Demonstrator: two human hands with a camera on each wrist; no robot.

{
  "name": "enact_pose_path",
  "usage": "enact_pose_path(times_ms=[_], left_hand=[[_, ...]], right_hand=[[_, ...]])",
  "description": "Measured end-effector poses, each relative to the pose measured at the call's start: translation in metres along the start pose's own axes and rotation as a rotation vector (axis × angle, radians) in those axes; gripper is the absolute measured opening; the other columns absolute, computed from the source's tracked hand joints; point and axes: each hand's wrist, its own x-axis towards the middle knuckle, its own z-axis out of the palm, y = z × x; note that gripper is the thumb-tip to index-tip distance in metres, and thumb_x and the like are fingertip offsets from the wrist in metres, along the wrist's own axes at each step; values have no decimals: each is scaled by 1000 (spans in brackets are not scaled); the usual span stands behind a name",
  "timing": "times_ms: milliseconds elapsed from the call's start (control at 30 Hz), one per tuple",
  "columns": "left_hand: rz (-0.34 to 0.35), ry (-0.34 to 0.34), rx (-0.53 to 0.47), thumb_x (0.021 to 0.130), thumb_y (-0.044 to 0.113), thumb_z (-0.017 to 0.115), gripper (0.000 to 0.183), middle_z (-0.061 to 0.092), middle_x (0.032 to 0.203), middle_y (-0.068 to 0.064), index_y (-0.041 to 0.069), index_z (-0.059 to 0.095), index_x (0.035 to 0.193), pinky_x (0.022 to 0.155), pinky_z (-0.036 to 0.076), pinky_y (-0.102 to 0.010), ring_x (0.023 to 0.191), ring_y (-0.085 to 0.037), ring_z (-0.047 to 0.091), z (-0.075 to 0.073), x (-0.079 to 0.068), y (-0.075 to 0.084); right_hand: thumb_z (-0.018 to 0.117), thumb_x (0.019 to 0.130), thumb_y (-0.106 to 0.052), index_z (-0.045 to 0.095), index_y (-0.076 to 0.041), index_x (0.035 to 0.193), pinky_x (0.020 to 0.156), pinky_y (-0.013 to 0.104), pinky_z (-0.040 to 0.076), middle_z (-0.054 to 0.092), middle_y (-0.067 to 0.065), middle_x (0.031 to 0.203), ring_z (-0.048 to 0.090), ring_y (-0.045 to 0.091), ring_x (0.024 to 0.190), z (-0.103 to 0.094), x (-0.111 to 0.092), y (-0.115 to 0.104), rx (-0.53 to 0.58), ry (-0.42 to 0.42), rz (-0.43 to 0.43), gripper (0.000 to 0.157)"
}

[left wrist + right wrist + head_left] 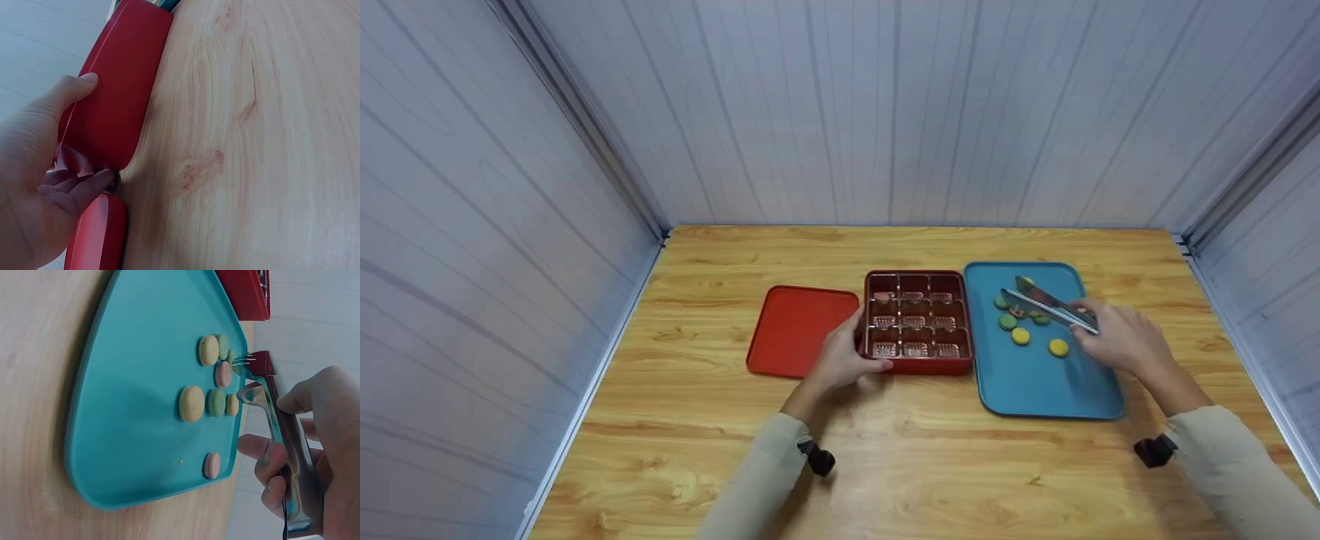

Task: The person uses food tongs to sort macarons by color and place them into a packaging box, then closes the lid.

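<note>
My left hand (844, 358) grips the front left corner of a red box (934, 366), the thumb against its front wall (121, 84) and the fingers at its left side. A clear insert divides the box into square compartments; something pink (883, 297) lies in the far left one. In my right hand (1125, 339) are metal tongs (292, 455), held with their arms apart over a blue tray (1035, 390). One tip is forked, the other a loop. Below the tips lie several macarons: yellow (192, 404), green (216, 403) and pink (223, 374). Whether the tips touch one is unclear.
A flat red lid (795, 330) lies left of the box, partly behind the left hand. The blue tray stands close against the box's right side. Panel walls (885, 112) enclose the wooden table (930, 472) at the back and both sides.
</note>
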Motion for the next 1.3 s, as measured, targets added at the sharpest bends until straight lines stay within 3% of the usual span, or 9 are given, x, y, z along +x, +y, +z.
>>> enact_pose_path(times_ms=[67,167,533,1000,1300], left_hand=[[9,1,1,75,40,106,131,58,169,-21,11,32,179,132,47,-57,154,-40,59,2,2,-5],[12,-4,-16,75,37,106,130,57,169,-24,8,32,178,133,46,-60,154,-44,58,0,0,0],[-56,-25,-58,80,22,103,125,49,174,-28,4,29,178,138,38,-61,160,-48,50,-10,-12,31],[-43,-29,-40,81,27,103,123,50,173,-28,4,30,178,136,41,-60,160,-47,51,-10,-11,28],[-69,-30,-46,80,26,103,124,48,175,-28,6,29,178,138,38,-61,162,-48,49,-10,-12,30]], right_hand=[[62,107,-29,62,-3,152,51,34,36,59,11,74,48,22,58,2,0,2,-1,-2,3,52],[62,107,-28,61,-4,154,51,34,37,55,9,73,48,21,58,4,-1,3,7,-8,9,53],[61,108,-30,59,-4,156,50,34,37,51,7,72,47,20,57,5,0,3,18,-36,22,54],[60,108,-28,61,-2,155,51,34,34,55,7,73,45,20,57,1,2,4,-3,-39,7,53],[61,109,-27,61,-4,155,51,33,34,49,3,69,43,18,56,-1,1,2,-7,-44,25,52]])
